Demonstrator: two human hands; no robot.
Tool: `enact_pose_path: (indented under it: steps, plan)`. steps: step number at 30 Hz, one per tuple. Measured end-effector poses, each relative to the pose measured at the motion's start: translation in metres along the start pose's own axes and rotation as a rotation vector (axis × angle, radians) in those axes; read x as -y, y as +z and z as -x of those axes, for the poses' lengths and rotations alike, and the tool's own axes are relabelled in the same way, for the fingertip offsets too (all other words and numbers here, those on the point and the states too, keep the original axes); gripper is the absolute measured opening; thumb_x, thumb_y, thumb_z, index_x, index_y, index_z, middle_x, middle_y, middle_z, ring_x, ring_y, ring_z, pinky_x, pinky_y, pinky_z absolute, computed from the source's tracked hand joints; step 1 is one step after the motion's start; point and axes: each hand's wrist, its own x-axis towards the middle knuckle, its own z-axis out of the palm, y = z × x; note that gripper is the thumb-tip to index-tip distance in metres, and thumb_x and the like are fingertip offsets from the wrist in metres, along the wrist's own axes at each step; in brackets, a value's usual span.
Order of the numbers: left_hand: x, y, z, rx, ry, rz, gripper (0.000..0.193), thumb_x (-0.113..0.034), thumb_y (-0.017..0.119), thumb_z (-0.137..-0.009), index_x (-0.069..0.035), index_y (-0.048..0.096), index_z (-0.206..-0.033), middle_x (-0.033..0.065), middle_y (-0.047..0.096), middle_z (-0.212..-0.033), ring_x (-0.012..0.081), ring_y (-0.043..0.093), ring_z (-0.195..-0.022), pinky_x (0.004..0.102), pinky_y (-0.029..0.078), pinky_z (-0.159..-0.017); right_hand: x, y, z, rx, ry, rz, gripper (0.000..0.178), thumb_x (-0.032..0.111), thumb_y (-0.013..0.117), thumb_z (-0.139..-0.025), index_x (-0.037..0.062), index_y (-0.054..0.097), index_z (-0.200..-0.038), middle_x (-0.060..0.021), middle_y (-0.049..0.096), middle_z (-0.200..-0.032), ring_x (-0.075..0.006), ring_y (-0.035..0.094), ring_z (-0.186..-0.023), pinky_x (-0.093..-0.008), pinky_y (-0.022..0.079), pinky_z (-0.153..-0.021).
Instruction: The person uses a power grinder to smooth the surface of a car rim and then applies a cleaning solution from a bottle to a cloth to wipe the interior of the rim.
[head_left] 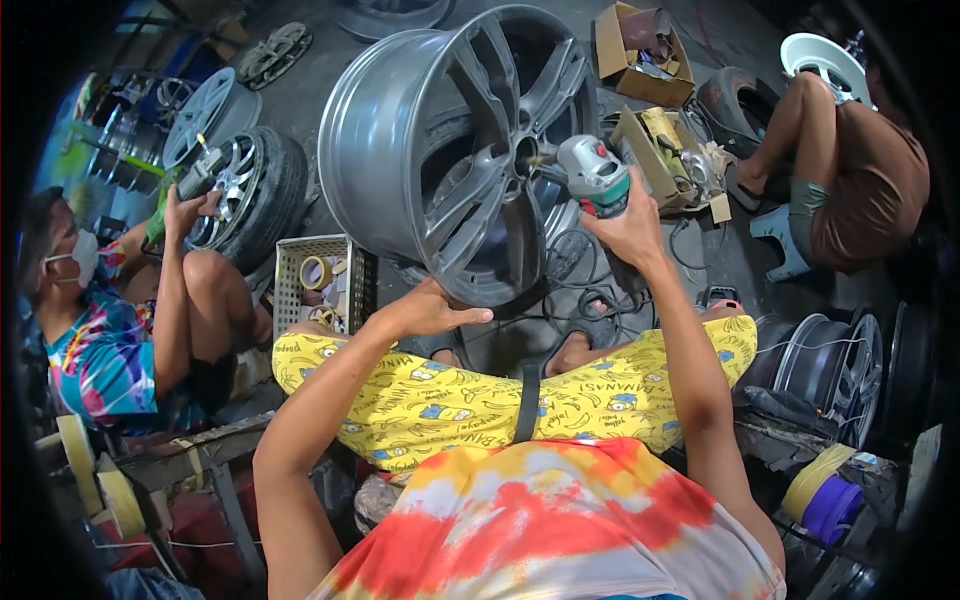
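Observation:
A large grey alloy wheel rim [375, 140] stands tilted before me, its spokes turned to the right. My right hand [625, 215] is closed around a power tool that looks like an angle grinder [597, 178], with a silver head and a green and red body. The tool's head is beside the rim's hub, over the spokes; its working end is hard to make out. My left hand [432, 310] is at the rim's lower edge, thumb stretched out to the right, the other fingers against the underside and partly hidden.
A tire [460, 135] shows behind the rim. A crate [285, 285] with tape rolls stands left; cardboard boxes [640, 80] sit far right. Cables [590, 260] coil on the floor. A masked co-worker [110, 330] holds a green tool left; another person [870, 170] sits right, by a white rim.

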Motion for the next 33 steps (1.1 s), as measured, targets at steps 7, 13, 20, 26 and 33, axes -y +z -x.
enact_pose_path:
  steps: [7,13,20,26,33]
  plan:
    - [0.012,0.039,-0.015,-0.212,0.016,0.223,0.064,-0.053,0.073,-0.096,0.000,0.067,-0.131,0.0132,0.075,-0.112,0.0195,0.070,-0.091,0.0328,0.058,-0.080,-0.021,0.012,-0.001,-0.082,0.097,-0.107,0.079,0.031,0.090,-0.066,0.0013,0.051,-0.128,-0.0236,0.074,-0.110,-0.0422,0.072,-0.108,-0.0471,0.055,-0.093]
    - [0.025,0.074,-0.035,-0.294,-0.439,0.473,0.069,-0.062,0.063,-0.098,0.002,0.069,-0.121,0.0124,0.077,-0.103,0.0159,0.070,-0.080,0.0300,0.057,-0.071,-0.015,0.021,0.006,-0.064,-0.035,-0.101,0.075,0.027,0.088,-0.069,0.0033,0.049,-0.129,-0.0255,0.073,-0.107,-0.0462,0.070,-0.105,-0.0484,0.056,-0.089]
    - [0.032,0.090,-0.041,-0.405,-0.341,0.451,0.064,-0.058,0.058,-0.102,0.003,0.070,-0.117,0.0118,0.079,-0.099,0.0160,0.073,-0.082,0.0301,0.057,-0.076,-0.007,0.022,0.002,-0.106,-0.082,-0.157,0.075,0.024,0.087,-0.070,0.0056,0.048,-0.131,-0.0238,0.074,-0.107,-0.0449,0.071,-0.103,-0.0481,0.056,-0.087]
    - [0.028,0.087,-0.041,-0.419,-0.345,0.309,0.055,-0.048,0.055,-0.105,0.003,0.071,-0.115,0.0116,0.080,-0.097,0.0152,0.073,-0.082,0.0303,0.056,-0.075,-0.013,0.020,0.015,-0.041,0.002,-0.197,0.070,0.024,0.088,-0.070,0.0048,0.051,-0.126,-0.0231,0.074,-0.104,-0.0445,0.072,-0.103,-0.0463,0.056,-0.087]
    - [0.044,0.096,-0.043,-0.455,-0.311,0.279,0.059,-0.051,0.050,-0.106,0.003,0.072,-0.112,0.0083,0.079,-0.093,0.0156,0.073,-0.080,0.0297,0.056,-0.078,-0.002,0.009,0.007,-0.076,0.002,-0.058,0.073,0.028,0.088,-0.068,0.0038,0.050,-0.125,-0.0240,0.074,-0.105,-0.0439,0.072,-0.103,-0.0468,0.056,-0.088]
